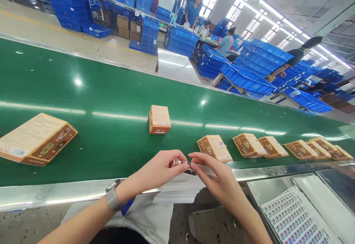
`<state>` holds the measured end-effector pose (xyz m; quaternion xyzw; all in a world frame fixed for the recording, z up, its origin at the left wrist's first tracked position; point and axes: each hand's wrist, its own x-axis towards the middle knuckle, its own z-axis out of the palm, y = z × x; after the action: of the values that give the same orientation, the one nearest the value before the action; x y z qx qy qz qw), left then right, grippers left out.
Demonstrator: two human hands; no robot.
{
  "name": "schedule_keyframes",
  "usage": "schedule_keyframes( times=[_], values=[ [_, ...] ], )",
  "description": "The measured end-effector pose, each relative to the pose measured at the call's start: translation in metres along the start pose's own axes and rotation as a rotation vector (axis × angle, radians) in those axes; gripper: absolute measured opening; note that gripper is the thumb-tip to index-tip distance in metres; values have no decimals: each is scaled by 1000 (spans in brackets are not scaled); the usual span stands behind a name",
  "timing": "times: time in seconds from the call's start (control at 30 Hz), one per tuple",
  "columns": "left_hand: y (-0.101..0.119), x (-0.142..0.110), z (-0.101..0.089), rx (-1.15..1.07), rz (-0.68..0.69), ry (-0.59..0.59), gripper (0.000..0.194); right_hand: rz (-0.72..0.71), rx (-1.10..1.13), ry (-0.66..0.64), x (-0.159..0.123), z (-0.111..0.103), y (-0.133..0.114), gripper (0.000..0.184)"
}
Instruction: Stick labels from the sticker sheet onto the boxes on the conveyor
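Observation:
My left hand (163,168), with a grey-banded watch on its wrist, pinches a small red-and-white printed item (179,162) whose kind I cannot make out. Fingertips of my right hand (215,173) meet it from the other side, closed near a whitish strip (207,170) and a small dark part. Both hands are above the near metal edge of a green conveyor belt (111,144). Just beyond my right hand lies a brown-and-cream printed box (217,147). Another such box (160,120) sits further in on the belt.
A larger-looking box (39,140) lies at the left, and several more (249,144) line the belt at the right. A sheet of small stickers (298,218) rests at lower right. Across the belt are stacked blue crates (183,38), a metal table (177,64) and several people.

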<state>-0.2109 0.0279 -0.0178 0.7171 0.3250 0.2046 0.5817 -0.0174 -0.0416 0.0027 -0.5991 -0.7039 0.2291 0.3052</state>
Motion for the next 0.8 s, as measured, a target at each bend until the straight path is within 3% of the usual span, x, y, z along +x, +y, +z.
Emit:
schedule_keyframes(
  times=[0.1,0.2,0.3,0.4,0.47,0.53,0.67,0.8],
  values=[
    [-2,-5,-6,-66,-20,5,30,-88,-67,26,7,1,2,18],
    [-6,-4,-6,-71,-11,73,30,-292,-236,71,17,3,0,13],
    [-9,0,-5,-110,-12,134,32,-500,-436,195,24,9,-5,16],
    [-13,5,-7,-48,11,206,33,-556,-449,284,27,15,-4,19],
    [-16,7,-13,43,30,260,34,-450,-277,273,35,16,2,14],
    [-19,12,-20,116,65,298,29,-222,-10,261,51,16,13,11],
    [-27,31,-34,246,219,252,18,312,536,256,104,21,42,39],
    [-37,56,-36,372,301,143,21,383,615,231,146,33,65,49]
  ],
)
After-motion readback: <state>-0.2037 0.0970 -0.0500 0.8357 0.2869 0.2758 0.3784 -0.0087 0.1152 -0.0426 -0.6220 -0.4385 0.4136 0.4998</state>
